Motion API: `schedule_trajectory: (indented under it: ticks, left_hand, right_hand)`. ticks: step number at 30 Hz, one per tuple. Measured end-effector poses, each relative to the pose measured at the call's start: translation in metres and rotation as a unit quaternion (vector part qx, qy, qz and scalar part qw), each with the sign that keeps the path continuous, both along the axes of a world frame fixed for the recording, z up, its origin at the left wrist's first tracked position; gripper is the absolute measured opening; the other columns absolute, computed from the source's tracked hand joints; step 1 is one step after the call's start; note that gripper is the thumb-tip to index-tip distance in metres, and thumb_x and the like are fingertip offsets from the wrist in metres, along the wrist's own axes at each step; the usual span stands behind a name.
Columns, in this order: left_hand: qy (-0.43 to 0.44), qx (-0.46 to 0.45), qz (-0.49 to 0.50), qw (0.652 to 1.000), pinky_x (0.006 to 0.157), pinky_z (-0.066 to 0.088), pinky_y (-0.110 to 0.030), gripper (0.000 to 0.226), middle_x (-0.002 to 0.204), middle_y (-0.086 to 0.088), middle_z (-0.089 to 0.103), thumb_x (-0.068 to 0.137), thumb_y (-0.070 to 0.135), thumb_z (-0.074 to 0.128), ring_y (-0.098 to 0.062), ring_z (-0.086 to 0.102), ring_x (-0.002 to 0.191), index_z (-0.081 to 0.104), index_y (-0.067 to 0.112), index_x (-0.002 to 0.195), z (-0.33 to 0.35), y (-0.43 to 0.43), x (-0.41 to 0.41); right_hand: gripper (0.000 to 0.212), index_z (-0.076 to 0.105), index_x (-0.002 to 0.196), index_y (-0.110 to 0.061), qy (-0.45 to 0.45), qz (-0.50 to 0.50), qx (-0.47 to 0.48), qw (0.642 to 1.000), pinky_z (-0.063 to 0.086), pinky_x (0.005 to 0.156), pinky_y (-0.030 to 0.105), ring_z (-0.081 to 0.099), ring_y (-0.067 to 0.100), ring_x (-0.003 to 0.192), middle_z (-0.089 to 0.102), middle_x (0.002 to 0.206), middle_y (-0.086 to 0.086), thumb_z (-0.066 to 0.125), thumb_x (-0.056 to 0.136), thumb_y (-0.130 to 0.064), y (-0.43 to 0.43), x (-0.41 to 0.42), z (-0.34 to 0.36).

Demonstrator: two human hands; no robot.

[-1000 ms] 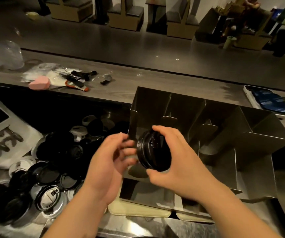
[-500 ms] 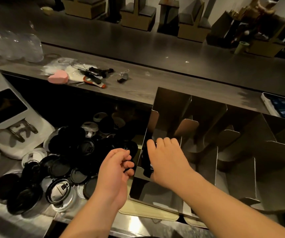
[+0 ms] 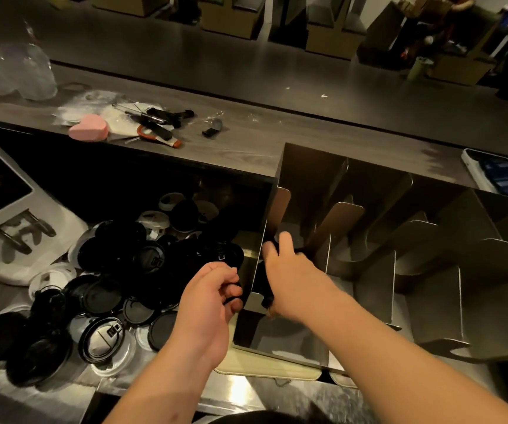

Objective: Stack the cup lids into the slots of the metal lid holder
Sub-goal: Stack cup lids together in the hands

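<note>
The metal lid holder [image 3: 430, 270] stands on the right, with several angled slots open at the top. My right hand [image 3: 289, 280] reaches into its leftmost slot and grips a stack of black cup lids [image 3: 262, 286], mostly hidden behind the slot wall and my fingers. My left hand [image 3: 213, 298] hovers just left of the holder's wall with curled fingers; whether it holds a lid I cannot tell. A heap of loose black and clear cup lids [image 3: 118, 283] lies on the lower steel counter to the left.
A raised wooden ledge [image 3: 246, 139] runs behind, bearing a pink heart-shaped sponge [image 3: 89, 128], small tools [image 3: 158, 123] and clear plastic bags [image 3: 11, 71]. A white device [image 3: 4, 209] sits at far left. A blue-and-white tray [image 3: 500, 175] lies at far right.
My right hand has carried the stack of black lids from in front of the holder down into its leftmost slot. My left hand let go of the stack and drew back left.
</note>
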State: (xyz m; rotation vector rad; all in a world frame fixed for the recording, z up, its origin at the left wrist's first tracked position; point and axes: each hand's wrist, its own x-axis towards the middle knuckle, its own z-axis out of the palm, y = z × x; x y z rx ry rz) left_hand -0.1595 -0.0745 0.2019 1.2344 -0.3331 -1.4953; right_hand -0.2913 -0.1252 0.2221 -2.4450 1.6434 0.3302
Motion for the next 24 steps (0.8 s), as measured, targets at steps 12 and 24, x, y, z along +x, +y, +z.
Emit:
schedule_trajectory:
  ticks: [12, 24]
  left_hand:
    - [0.023, 0.010, -0.034, 0.999, 0.060, 0.037, -0.031, 0.013, 0.069, 0.000, 0.049, 0.092, 0.008, 0.055, -0.013, 0.045, 0.061, 0.052, 0.014, 0.082, -0.014, -0.002, 0.006]
    - [-0.145, -0.008, 0.088, 0.986, 0.052, 0.042, -0.026, 0.024, 0.068, -0.004, 0.056, 0.092, -0.001, 0.054, -0.016, 0.053, 0.057, 0.059, 0.015, 0.075, -0.047, 0.002, 0.107]
  right_hand:
    - [0.047, 0.054, 0.131, -0.016, 0.161, 0.134, -0.079, 0.975, 0.032, 0.097, 0.050, 0.043, 0.033, 0.117, 0.055, 0.125, 0.007, 0.060, 0.092, -0.043, 0.011, -0.004, 0.003]
    - [0.005, 0.065, 0.090, -0.020, -0.283, 0.051, -0.202, 0.936, 0.045, 0.071, 0.027, 0.053, 0.013, 0.078, 0.060, 0.081, -0.008, 0.061, 0.090, -0.019, 0.027, 0.019, 0.036]
